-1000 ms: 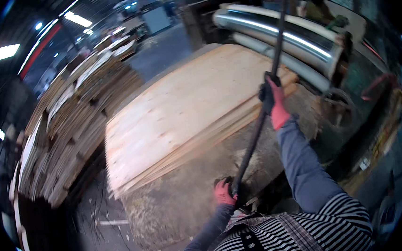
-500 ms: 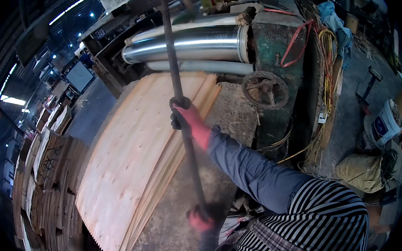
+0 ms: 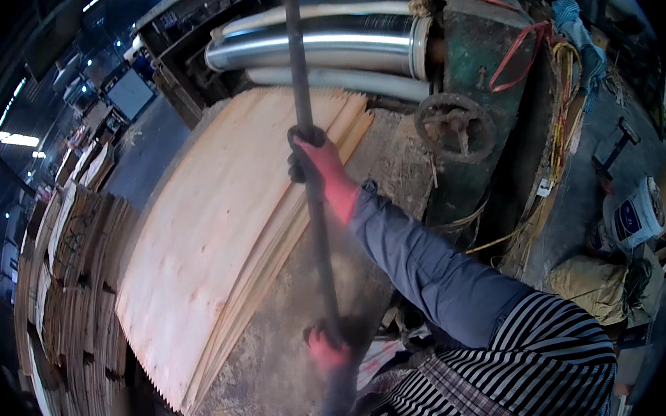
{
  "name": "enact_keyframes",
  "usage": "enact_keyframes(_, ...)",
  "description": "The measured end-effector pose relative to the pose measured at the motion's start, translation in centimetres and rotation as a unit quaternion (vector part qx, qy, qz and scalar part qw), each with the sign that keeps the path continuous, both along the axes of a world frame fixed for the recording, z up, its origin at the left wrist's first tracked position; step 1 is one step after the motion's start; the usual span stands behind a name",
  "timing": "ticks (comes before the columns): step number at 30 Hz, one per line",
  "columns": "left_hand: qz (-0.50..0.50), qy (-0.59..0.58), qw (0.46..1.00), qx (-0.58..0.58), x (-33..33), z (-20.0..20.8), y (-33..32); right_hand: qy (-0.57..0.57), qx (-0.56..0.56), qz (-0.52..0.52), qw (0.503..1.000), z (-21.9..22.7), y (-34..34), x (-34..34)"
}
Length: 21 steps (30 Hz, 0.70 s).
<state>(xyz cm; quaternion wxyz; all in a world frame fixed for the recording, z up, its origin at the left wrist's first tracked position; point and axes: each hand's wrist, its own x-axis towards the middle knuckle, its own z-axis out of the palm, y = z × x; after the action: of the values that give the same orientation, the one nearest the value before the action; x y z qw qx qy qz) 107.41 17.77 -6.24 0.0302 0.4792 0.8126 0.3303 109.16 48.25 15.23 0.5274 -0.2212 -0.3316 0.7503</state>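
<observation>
— Over the near part of the table (image 3: 288,329), what are the hands holding?

— A long dark pole (image 3: 299,70). It crosses in front of the wooden sheets (image 3: 209,218) and the shiny roller (image 3: 320,43) past the table's far edge; its top runs out of view.

— And the grip?

— The right hand (image 3: 318,162), in a pink and black glove (image 3: 338,188), is wrapped snugly round the pole partway along. The left hand (image 3: 328,349), toward the near edge, is blurred but looks closed round the lower end.

— Is the pole touching the table or sheets?

— I can't tell from this angle.

— How would it handle?

— Stiff, I'd judge, and hard to break. If it's metal, expect real weight, but I can't make out the material. Being so long, its far end would probably swing and pull. A smooth surface could slip, so gloves should help.

— Where to take hold?

— Hands well apart, as now: one partway up to steer, one low to steady. I'd mind the handwheel (image 3: 458,126) by the table's far right corner.
</observation>
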Motion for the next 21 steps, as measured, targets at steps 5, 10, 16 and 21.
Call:
enact_keyframes(5,0.018,0.036,0.995,0.097,-0.4,-1.8,-0.4,0.005,0.025,0.023,0.999,-1.2,-0.2,-1.5)
enact_keyframes(10,0.036,0.007,0.999,-0.007,-0.7,-1.0,-0.7,0.037,0.051,0.030,0.998,-2.2,0.6,-1.3)
enact_keyframes(16,0.024,-0.003,0.999,0.037,-0.5,-0.9,-1.0,-0.042,0.090,0.004,0.995,-1.1,-1.0,-1.1)
enact_keyframes(21,0.023,-0.023,0.999,0.038,-0.4,-0.3,-1.1,-0.060,0.083,-0.011,0.995,-1.2,-0.7,-1.6)
